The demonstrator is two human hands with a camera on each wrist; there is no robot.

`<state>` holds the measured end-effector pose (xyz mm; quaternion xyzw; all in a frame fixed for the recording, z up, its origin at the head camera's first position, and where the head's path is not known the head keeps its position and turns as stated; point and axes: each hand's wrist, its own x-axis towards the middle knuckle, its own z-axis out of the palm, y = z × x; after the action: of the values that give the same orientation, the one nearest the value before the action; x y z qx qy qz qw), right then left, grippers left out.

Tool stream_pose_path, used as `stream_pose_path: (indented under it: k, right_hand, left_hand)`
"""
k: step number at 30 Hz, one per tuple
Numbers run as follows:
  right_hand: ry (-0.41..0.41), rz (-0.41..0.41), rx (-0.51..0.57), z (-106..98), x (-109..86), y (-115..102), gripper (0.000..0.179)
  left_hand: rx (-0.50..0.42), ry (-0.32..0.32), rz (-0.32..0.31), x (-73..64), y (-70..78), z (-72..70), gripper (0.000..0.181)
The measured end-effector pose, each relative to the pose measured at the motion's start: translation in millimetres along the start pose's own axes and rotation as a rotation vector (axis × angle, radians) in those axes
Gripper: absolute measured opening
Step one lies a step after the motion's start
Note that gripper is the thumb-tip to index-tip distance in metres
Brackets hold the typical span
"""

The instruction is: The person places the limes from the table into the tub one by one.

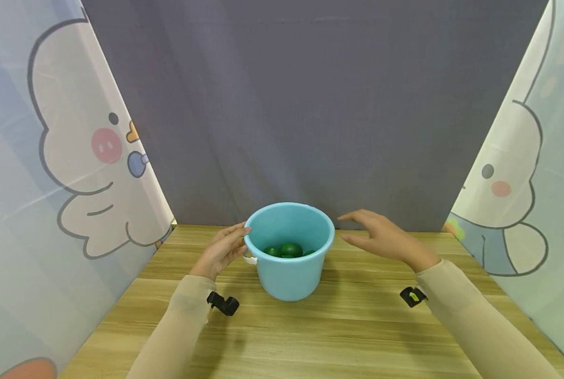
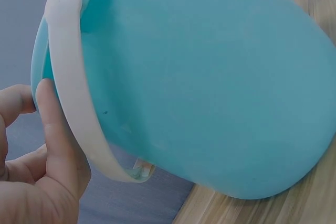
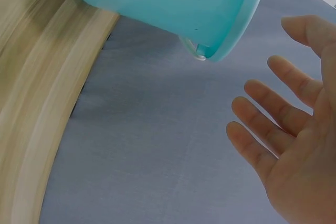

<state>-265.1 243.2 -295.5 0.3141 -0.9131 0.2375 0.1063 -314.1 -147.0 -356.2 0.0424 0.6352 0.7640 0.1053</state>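
A light blue bucket (image 1: 289, 279) stands upright on the wooden table, with several dark green rounded things (image 1: 290, 249) at its bottom. My left hand (image 1: 221, 250) pinches the bucket's rim on the left side, fingertips at the top edge and thumb under the lip. In the left wrist view the white handle (image 2: 79, 93) hangs down along the bucket's side, close by the thumb. On the other side my right hand (image 1: 381, 237) hovers apart from the rim, its fingers spread and holding nothing. The right wrist view shows a gap between those fingers and the bucket.
The wooden table (image 1: 339, 337) extends around the bucket. A dark grey cloth (image 1: 301, 105) hangs behind the table's far edge. Printed curtains with cartoon figures hang at the left (image 1: 36, 237) and right. Each wrist carries a small black camera mount.
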Motion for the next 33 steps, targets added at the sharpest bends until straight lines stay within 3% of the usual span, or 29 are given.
stream_pose_path:
  k: [19,33]
  right_hand:
    - [0.028,0.033,0.019,11.1,-20.0,16.9,0.043]
    - [0.035,0.067,-0.003,22.9,-32.9,31.2,0.046]
  left_hand:
    - [-0.012,0.000,0.001,1.1,-0.3,1.1,0.058]
    - [0.028,0.013,0.004,-0.3,0.1,1.3,0.057]
